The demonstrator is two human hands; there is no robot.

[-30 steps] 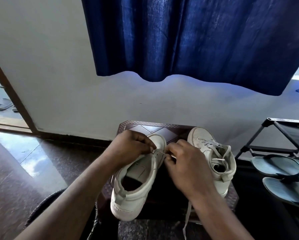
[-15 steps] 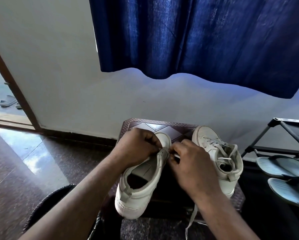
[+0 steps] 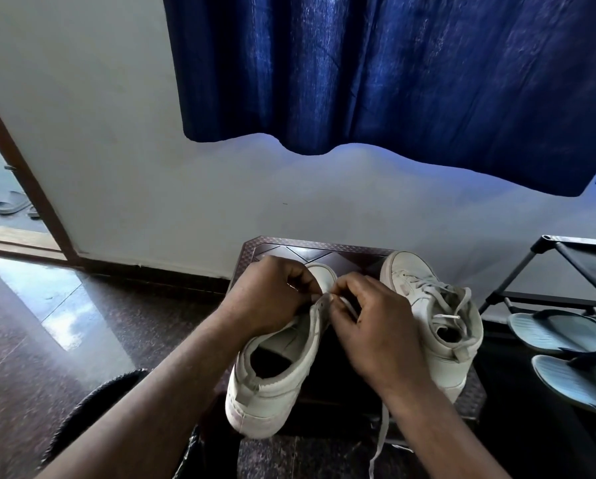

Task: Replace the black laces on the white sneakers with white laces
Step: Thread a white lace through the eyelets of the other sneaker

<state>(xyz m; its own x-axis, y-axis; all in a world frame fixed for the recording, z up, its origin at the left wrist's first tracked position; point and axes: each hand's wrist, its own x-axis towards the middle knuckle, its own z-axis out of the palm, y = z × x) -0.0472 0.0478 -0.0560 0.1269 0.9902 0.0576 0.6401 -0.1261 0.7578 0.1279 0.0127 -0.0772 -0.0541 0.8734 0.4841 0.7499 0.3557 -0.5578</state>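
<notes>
Two white sneakers stand on a dark brown stool (image 3: 324, 250). The left sneaker (image 3: 272, 378) has its tongue area open and its heel toward me. My left hand (image 3: 272, 295) pinches its eyelet flap near the toe. My right hand (image 3: 376, 326) pinches a white lace (image 3: 379, 440) at the same eyelets; the lace's loose end hangs down below my right wrist. The right sneaker (image 3: 438, 326) carries a white lace through its eyelets. No black lace is in view.
A black shoe rack (image 3: 566, 271) with blue-grey sandals (image 3: 559, 333) stands at the right. A blue curtain (image 3: 393, 81) hangs over the white wall. A dark round object (image 3: 92, 402) sits at lower left on the glossy floor. A doorway with slippers (image 3: 11, 207) lies at far left.
My view has shifted slightly to the left. Both hands stay at the left sneaker's front eyelets with small finger movements on the lace.
</notes>
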